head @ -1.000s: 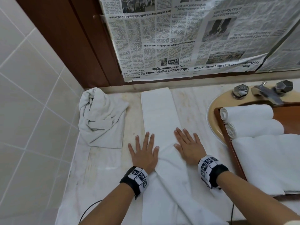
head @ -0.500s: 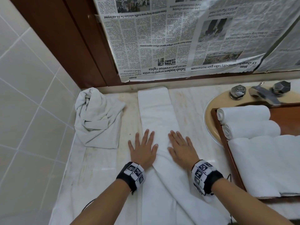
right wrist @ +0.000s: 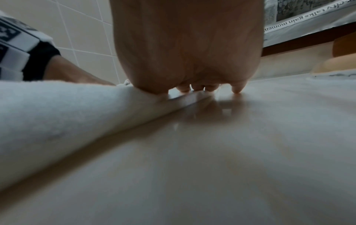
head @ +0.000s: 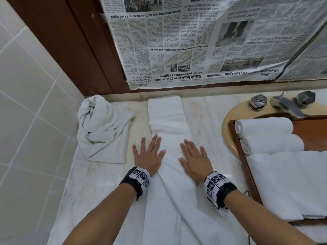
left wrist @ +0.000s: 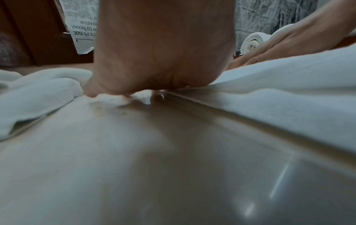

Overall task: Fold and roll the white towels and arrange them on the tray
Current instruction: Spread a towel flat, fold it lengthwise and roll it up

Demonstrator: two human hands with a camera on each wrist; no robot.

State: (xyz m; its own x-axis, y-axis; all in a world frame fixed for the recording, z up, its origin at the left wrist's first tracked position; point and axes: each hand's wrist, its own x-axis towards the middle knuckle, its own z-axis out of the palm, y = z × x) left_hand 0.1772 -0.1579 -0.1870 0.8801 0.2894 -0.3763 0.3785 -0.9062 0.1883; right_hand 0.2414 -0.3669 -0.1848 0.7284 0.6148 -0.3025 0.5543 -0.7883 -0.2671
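A long white towel (head: 168,119), folded into a narrow strip, lies lengthwise on the marble counter (head: 201,110) from the back wall toward me. My left hand (head: 148,154) lies flat with straight fingers on the strip's left edge, partly on the counter. My right hand (head: 193,156) presses flat on its right side. Near me the strip splays into loose overlapping folds (head: 177,209). On the right, a wooden tray (head: 240,156) holds two rolled white towels (head: 265,126) and a flat folded one (head: 290,183). The left wrist view shows my left palm (left wrist: 163,50) against the towel (left wrist: 289,97).
A crumpled white towel (head: 104,128) lies at the counter's back left, beside the tiled wall (head: 31,103). The tray sits over a beige sink (head: 230,117) with a metal tap (head: 286,105). Newspaper (head: 194,41) covers the wall behind.
Both hands have slid a little toward me and closer together along the strip, smoothing it. The towel's far end has stayed at the wall.
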